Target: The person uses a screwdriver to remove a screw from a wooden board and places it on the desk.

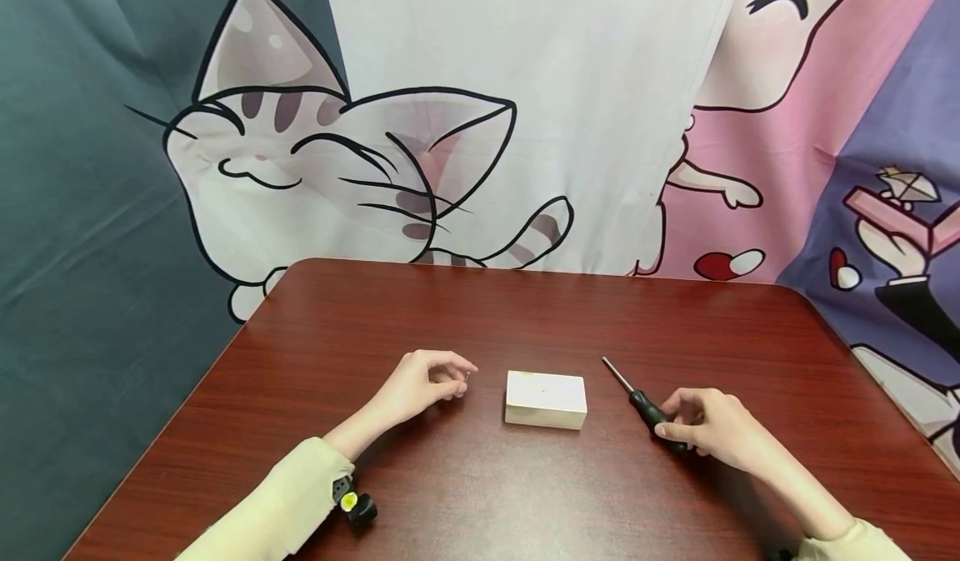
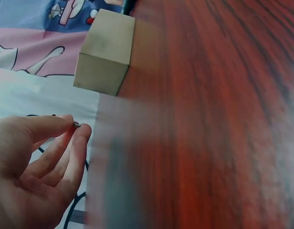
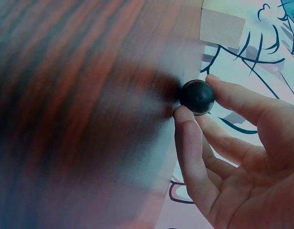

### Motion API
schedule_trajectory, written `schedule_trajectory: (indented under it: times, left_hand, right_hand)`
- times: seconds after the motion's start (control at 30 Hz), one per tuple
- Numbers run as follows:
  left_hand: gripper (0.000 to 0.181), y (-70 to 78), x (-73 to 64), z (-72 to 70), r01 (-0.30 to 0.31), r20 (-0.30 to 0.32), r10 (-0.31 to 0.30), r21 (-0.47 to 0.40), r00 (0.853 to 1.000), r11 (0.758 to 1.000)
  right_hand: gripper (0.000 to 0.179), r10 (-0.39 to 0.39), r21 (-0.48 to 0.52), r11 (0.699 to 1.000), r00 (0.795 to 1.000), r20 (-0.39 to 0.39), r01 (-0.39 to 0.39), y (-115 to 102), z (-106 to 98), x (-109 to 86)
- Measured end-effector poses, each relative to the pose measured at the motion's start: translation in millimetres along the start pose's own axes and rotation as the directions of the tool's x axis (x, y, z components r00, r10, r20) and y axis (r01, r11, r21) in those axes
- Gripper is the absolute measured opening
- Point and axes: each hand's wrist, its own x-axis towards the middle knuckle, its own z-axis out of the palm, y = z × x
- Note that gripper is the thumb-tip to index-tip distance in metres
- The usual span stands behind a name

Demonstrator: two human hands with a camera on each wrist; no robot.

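Between the thumb and fingertip of my left hand (image 1: 422, 388) is a tiny metal piece that looks like a screw (image 2: 77, 124); its full shape is too small to make out. To the right of that hand, apart from it, a pale rectangular block (image 1: 545, 413) lies on the table, with a small dark dot on its top face. My right hand (image 1: 723, 429) grips a screwdriver (image 1: 647, 411) by its black handle, and the metal shaft slants away to the upper left. In the right wrist view the round handle end (image 3: 198, 97) shows between thumb and fingers.
The dark red wooden table (image 1: 450, 478) extends around both hands. Behind its far edge hangs a curtain (image 1: 600, 69) printed with cartoon figures. A small black device (image 1: 354, 503) is strapped at the left wrist.
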Motion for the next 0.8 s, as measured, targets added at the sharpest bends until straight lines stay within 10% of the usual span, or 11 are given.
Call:
schedule_trajectory:
  times: [0.8]
  left_hand:
    - [0.021, -19.2, -7.5, -8.7, 0.012, -0.045, -0.001, 0.246, 0.999, 0.969]
  right_hand:
    - [0.026, -0.050, -0.020, 0.999, 0.999, -0.012, 0.050, -4.6, 0.9, -3.9]
